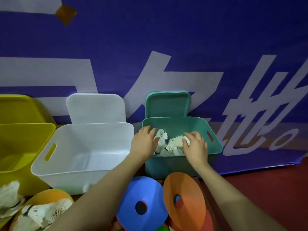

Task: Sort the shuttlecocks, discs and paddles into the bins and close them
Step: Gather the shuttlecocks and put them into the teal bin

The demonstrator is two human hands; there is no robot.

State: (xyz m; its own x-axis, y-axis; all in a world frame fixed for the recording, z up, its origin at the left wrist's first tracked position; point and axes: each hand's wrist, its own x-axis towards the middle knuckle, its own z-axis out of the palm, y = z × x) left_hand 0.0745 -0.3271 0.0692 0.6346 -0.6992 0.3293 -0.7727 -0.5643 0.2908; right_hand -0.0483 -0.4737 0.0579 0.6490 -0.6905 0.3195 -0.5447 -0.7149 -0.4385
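White shuttlecocks (168, 144) are heaped in the teal bin (215, 135) — touched by the spread left hand (144, 142), gripped by the right hand (195, 144).

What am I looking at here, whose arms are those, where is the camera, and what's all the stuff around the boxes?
There is no machine here. The single picture comes from a camera worn on a person's head, looking down along their own bare arms.

Both hands reach into the teal bin. The left hand rests on white shuttlecocks inside it; the right hand curls its fingers over another of them.

Beside it stand a white bin and a yellow bin, neither holding anything visible. Their lids lean against the blue banner behind.

Nearer the camera lie a blue disc, an orange disc, and more loose shuttlecocks at lower left.
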